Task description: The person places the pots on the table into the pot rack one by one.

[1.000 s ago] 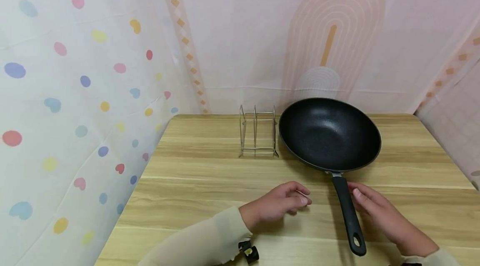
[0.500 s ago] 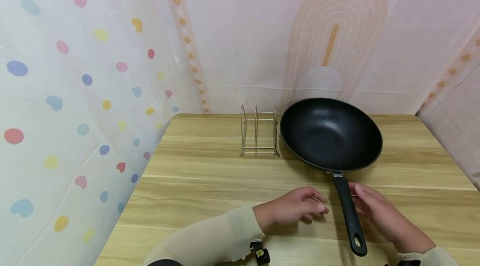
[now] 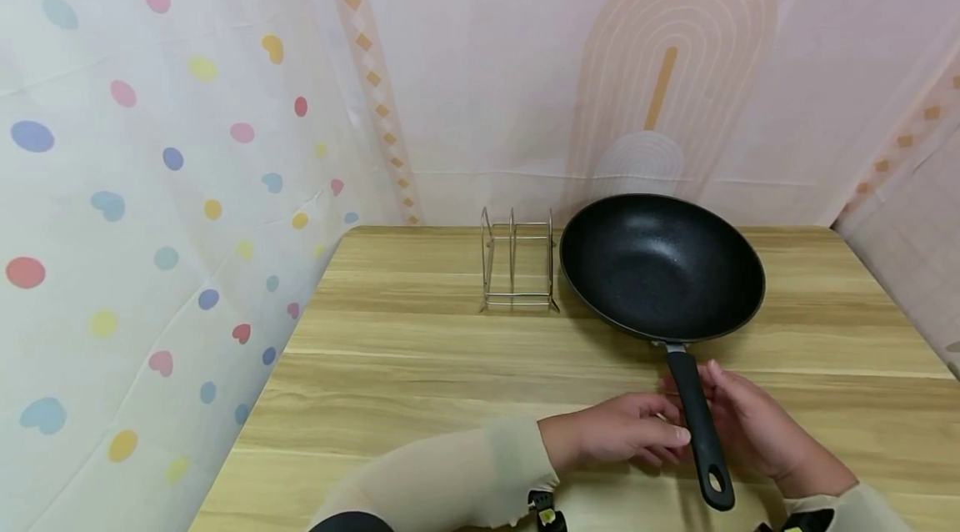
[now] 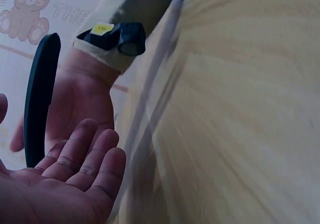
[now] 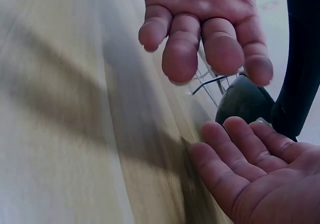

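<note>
A black frying pan (image 3: 660, 265) stands on the wooden table, its dark handle (image 3: 701, 432) pointing toward me. Left of the handle is my left hand (image 3: 622, 430), fingers loosely extended, the thumb tip right at the handle's edge. My right hand (image 3: 757, 428) is on the handle's other side, palm turned toward it and fingers partly hidden behind it. In the left wrist view the handle (image 4: 40, 99) rises between both hands, and neither hand curls round it. The right wrist view shows relaxed fingers on my right hand (image 5: 255, 169) below those of my left hand (image 5: 200, 29).
A wire rack (image 3: 517, 265) with upright loops stands directly left of the pan, near the table's back edge. Patterned curtains (image 3: 480, 82) hang behind and to the left of the wooden table (image 3: 390, 382).
My left hand has moved right, from apart on the table up to the pan handle. My right hand has shifted slightly, its thumb lifting. Pan and rack have stayed in place.
</note>
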Tool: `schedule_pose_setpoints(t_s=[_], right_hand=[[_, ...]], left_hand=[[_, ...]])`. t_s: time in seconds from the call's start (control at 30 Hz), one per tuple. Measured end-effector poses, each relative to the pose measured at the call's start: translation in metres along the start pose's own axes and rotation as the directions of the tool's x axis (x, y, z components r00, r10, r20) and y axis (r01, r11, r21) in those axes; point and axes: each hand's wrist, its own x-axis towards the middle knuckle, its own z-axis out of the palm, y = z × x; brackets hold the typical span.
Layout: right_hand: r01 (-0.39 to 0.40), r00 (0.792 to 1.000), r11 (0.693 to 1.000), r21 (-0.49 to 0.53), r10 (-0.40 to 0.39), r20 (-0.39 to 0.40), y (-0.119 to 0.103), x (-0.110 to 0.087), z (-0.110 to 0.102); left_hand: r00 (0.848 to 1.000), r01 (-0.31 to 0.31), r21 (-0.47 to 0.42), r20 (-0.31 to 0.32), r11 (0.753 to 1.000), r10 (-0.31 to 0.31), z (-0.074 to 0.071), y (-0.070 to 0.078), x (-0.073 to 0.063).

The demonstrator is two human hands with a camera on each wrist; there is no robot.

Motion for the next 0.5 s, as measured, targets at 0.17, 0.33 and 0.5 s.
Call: schedule_pose_setpoints(t_s=[0.17,0.33,0.5], right_hand=[[-0.009,0.999,0.99,0.138,0.003,0.049,-0.001,0.004,0.003],[-0.022,0.993,0.956,0.291,-0.014,0.119,-0.001,0.008,0.004],[-0.046,0.983,0.912,0.408,-0.032,0.182,0.001,0.011,0.002]], left_hand=[[0.999,-0.003,-0.044,0.054,0.999,0.006,0.01,0.001,0.006],[0.993,-0.019,-0.096,0.115,0.995,0.03,0.018,0.002,0.011],[0.996,-0.008,-0.107,0.089,0.994,0.017,0.021,0.003,0.012]])
